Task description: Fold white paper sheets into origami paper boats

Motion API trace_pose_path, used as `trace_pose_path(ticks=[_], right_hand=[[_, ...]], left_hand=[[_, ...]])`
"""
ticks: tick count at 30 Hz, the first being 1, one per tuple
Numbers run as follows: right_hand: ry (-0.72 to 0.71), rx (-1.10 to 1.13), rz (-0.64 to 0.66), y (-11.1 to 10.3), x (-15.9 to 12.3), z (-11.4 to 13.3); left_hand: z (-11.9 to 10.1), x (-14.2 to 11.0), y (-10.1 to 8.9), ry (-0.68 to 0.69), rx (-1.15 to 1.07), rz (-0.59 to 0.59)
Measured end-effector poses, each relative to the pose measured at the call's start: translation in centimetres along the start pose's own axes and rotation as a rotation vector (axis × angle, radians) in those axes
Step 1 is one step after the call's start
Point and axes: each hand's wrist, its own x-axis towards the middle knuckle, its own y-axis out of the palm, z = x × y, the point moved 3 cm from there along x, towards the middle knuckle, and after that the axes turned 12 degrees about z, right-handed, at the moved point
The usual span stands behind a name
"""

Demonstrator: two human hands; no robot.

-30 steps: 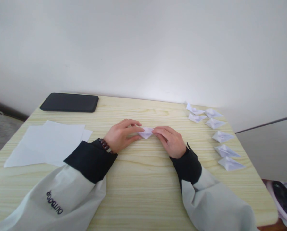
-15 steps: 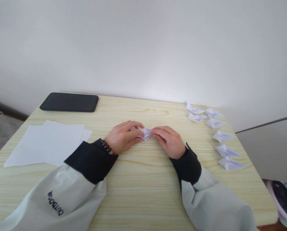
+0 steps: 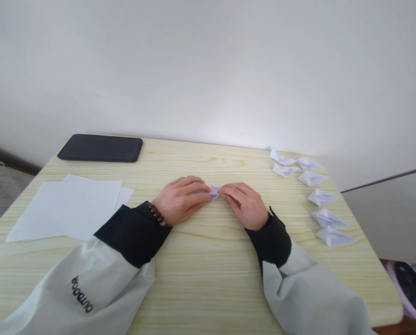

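Observation:
A small folded white paper boat (image 3: pixel 214 192) lies low over the middle of the table between my two hands. My left hand (image 3: pixel 181 200) is closed on its left part, with fingers and thumb covering most of that side. At its right tip, my right hand (image 3: pixel 243 202) pinches the paper between thumb and fingers. Only a short middle piece of the boat shows; its underside and both ends are hidden by my fingers.
Several folded paper boats (image 3: pixel 322 197) stand along the table's right side. Loose white sheets (image 3: pixel 78 204) overlap on the left, and a black phone (image 3: pixel 101 148) rests behind them. The wooden table (image 3: pixel 208 284) meets a white wall at the back.
My left fingers have moved a little to the right and closed further over the boat, so less of it shows. My right hand keeps its pinch in the same place.

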Motion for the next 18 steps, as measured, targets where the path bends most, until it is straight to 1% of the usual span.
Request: trace_pose_path(ticks=[5, 9, 12, 18], right_hand=[[-0.039, -0.014, -0.009, -0.06, 0.06, 0.11], [-0.055, -0.021, -0.022, -0.07, 0.08, 0.18], [-0.043, -0.024, -0.025, -0.05, 0.06, 0.16], [-0.009, -0.025, -0.009, 0.02, -0.06, 0.04]], left_hand=[[-0.1, 0.01, 0.06, -0.026, 0.032, -0.026], [-0.31, 0.19, 0.0, -0.037, 0.033, 0.007], [-0.41, 0.29, -0.03, -0.048, 0.031, 0.032], [-0.44, 0.28, -0.03, -0.041, 0.001, 0.037]])
